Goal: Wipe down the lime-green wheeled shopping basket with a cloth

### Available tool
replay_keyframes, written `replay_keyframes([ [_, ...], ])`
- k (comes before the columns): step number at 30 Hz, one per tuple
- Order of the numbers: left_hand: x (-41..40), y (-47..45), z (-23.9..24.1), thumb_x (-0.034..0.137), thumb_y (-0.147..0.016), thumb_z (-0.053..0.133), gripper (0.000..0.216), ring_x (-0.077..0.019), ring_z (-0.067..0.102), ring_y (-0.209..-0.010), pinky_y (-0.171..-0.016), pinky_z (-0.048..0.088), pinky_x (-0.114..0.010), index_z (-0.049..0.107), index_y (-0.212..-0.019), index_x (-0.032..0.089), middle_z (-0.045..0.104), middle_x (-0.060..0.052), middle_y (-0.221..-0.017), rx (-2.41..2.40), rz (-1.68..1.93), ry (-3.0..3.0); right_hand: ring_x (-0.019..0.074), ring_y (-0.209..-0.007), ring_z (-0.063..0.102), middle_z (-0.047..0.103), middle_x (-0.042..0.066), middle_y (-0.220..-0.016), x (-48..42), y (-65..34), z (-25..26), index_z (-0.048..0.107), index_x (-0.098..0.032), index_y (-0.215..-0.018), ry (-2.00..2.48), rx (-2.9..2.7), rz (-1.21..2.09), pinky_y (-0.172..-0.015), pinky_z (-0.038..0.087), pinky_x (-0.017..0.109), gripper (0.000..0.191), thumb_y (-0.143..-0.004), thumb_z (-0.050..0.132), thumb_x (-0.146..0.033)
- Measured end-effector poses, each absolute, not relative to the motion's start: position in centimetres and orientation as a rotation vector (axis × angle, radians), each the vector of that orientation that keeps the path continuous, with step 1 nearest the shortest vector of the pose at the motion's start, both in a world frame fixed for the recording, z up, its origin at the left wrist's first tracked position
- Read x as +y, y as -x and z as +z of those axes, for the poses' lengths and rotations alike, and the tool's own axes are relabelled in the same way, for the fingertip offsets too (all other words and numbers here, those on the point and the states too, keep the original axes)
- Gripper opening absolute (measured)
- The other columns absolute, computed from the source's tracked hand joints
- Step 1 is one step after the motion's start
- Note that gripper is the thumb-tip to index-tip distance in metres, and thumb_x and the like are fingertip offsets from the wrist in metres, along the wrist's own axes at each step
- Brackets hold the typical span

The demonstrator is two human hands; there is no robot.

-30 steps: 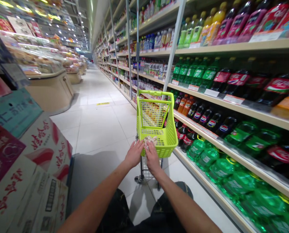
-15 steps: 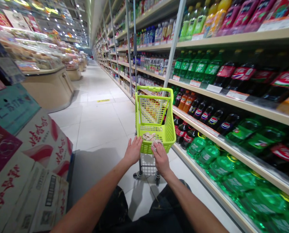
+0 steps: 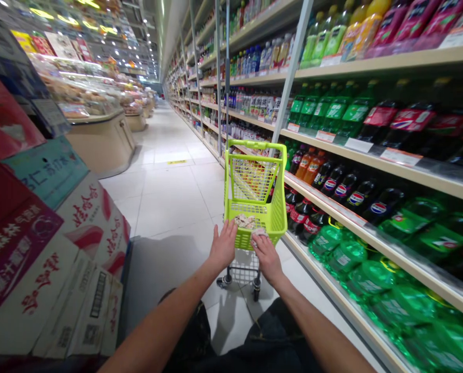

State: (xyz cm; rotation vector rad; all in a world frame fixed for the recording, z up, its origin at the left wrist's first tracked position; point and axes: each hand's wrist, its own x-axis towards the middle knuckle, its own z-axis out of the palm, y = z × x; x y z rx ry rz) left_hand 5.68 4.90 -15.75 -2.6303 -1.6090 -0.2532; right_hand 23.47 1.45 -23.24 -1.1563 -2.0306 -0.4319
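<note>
A small lime-green shopping cart [image 3: 281, 207] stands in front of me, its plastic basket level with my hands. My left hand [image 3: 222, 245] rests at the near left corner of the basket, fingers stretched out and thumb apart. At the near rim, my right hand [image 3: 268, 257] presses a crumpled pale cloth [image 3: 258, 232] under bent fingers. A second speckled, crumpled cloth [image 3: 245, 221] lies on the basket floor, just beyond the left fingertips. The cart's wheels [image 3: 224, 281] show below, on the tiles.
Drink shelves [image 3: 332, 194] with soda bottles run along the right, close to the cart. Stacked drink cartons [image 3: 80, 210] stand at left. Further up the tiled aisle [image 3: 169, 191] is a curved food counter [image 3: 99, 142] with packaged goods.
My view has swung slightly left, so the cart, shelves and cartons sit further right. Both hands stay at the basket's near edge, the right still on the cloth.
</note>
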Motion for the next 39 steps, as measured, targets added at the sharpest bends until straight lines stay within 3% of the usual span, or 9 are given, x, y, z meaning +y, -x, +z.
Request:
replay_keyframes([
  [5,4.4,-5.8,-15.5,0.006,-0.072,0.032,0.063,-0.0204,0.015,-0.133,-0.107,0.01,-0.051,0.024,-0.135,0.011,0.026,-0.009,-0.143,-1.539,-0.238,2.673,0.0187,-0.123,0.038,0.059,0.009,-0.116,0.5,-24.3,-26.2,0.058,-0.018,-0.109,1.148,-2.132,-0.456,-0.094,0.043,0.045,0.032,-0.087,0.036,-0.01],
  [11,4.4,-5.9,-16.1,0.007,-0.07,0.034,0.066,-0.0223,0.012,-0.134,-0.106,0.01,-0.052,0.022,-0.135,0.009,0.022,-0.011,-0.144,-1.595,-0.239,2.618,0.0211,-0.13,0.025,0.049,0.009,-0.128,0.3,-26.1,-23.7,0.048,-0.02,-0.122,1.221,-1.965,-0.465,-0.1,0.034,0.051,0.043,-0.085,0.036,-0.004],
  [18,4.4,-5.7,-16.1,0.005,-0.066,0.035,0.072,-0.0209,0.013,-0.134,-0.107,0.01,-0.052,0.02,-0.136,0.011,0.02,-0.009,-0.145,-1.581,-0.219,2.642,0.0178,-0.126,0.034,0.056,0.008,-0.121,-0.2,-26.8,-27.5,0.055,-0.021,-0.115,1.267,-1.99,-0.433,-0.097,0.041,0.044,0.039,-0.085,0.035,-0.006],
  [24,4.3,-5.6,-15.7,0.006,-0.066,0.035,0.072,-0.0217,0.012,-0.134,-0.106,0.012,-0.053,0.021,-0.136,0.01,0.02,-0.009,-0.145,-1.584,-0.204,2.631,0.0218,-0.132,0.02,0.031,0.006,-0.14,0.6,-27.1,-24.1,0.046,-0.022,-0.125,1.318,-1.749,-0.448,-0.104,0.028,0.05,0.047,-0.084,0.034,-0.003],
  [28,4.4,-5.6,-15.7,0.005,-0.066,0.036,0.072,-0.0217,0.012,-0.134,-0.106,0.012,-0.053,0.021,-0.136,0.009,0.019,-0.009,-0.145,-1.58,-0.185,2.637,0.0217,-0.132,0.018,0.019,0.004,-0.145,1.1,-26.3,-25.7,0.051,-0.022,-0.12,1.363,-1.664,-0.417,-0.104,0.031,0.045,0.044,-0.083,0.034,-0.004],
  [32,4.5,-5.3,-15.7,0.005,-0.064,0.037,0.074,-0.022,0.012,-0.134,-0.106,0.012,-0.053,0.02,-0.136,0.01,0.02,-0.01,-0.145,-1.563,-0.18,2.655,0.0206,-0.131,0.022,0.025,0.006,-0.143,0.1,-25.5,-27.7,0.052,-0.021,-0.119,1.364,-1.746,-0.363,-0.102,0.036,0.041,0.042,-0.083,0.038,-0.005],
  [39,4.5,-5.5,-15.8,0.005,-0.064,0.036,0.074,-0.0214,0.011,-0.134,-0.106,0.011,-0.054,0.019,-0.136,0.009,0.02,-0.009,-0.145,-1.564,-0.237,2.684,0.0218,-0.132,0.02,0.037,0.01,-0.137,1.1,-23.8,-23.4,0.039,-0.02,-0.13,1.264,-1.822,-0.42,-0.104,0.027,0.051,0.05,-0.083,0.036,-0.002],
])
